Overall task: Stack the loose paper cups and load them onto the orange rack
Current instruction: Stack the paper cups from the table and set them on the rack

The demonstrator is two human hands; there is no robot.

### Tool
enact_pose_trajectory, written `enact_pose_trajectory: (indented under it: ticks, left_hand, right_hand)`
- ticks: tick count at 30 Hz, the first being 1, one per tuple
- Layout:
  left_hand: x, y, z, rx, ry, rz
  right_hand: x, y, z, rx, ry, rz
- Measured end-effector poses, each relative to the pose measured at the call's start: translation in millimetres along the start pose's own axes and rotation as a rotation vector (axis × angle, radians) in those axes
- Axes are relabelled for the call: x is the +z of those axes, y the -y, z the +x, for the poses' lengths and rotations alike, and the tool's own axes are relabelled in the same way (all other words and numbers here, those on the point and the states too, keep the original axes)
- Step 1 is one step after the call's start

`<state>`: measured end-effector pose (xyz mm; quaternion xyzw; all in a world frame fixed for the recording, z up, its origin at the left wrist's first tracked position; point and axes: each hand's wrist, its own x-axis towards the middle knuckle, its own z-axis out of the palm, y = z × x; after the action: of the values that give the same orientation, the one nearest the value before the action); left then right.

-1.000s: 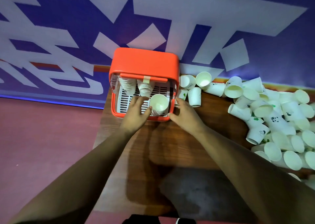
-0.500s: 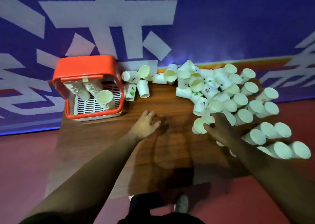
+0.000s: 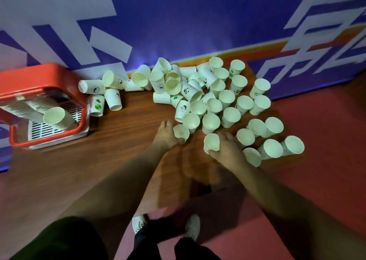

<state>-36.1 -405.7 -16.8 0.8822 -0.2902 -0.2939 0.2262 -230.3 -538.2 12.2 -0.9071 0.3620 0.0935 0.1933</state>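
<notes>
Reaching into the near fringe of the pile [image 3: 200, 93], the left hand [image 3: 165, 138] has its fingers [image 3: 166, 123] curled round a cup [image 3: 181, 132], mouth up, thumb under the near rim. Just right of it, the right hand [image 3: 228, 150] wraps a second cup [image 3: 212, 143] the same way, fingers over the far side and thumb at the near rim. A narrow gap of bare wood separates the two hands. The pile fills the far right of the tabletop [image 3: 126, 135]: tipped cups are heaped against the wall [image 3: 198, 22] at the far edge, while upright ones spread nearer, the outermost standing right at the right edge with red floor [image 3: 326, 141] beyond. The orange rack [image 3: 39, 79] sits at the far left corner, partly cut off by the frame, with slanted stacks [image 3: 54, 115] leaning over its white grid. A small cluster [image 3: 103, 95] of tipped cups lies just right of the rack, touching its side. Between rack and pile runs a broad strip of bare wood, and the whole near half of the tabletop is open under the forearms. Two shoes [image 3: 193, 227] show past the near edge.
</notes>
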Motion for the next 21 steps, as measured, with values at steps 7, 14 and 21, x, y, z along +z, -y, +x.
enact_pose_trajectory:
  ticks: [7,14,21]
  left_hand:
    - [19.9,0.8,26.7,0.034,0.049,0.109]
    - [32.0,16.8,21.6,0.166,0.003,0.039]
    - [-25.7,53.3,-16.4,0.059,-0.108,-0.285]
  right_hand:
    - [27.6,-4.5,36.0,-0.059,0.008,-0.131]
    - [49.0,-2.7,38.5,-0.078,-0.013,-0.142]
    - [24.6,46.2,36.7,-0.112,-0.013,0.030]
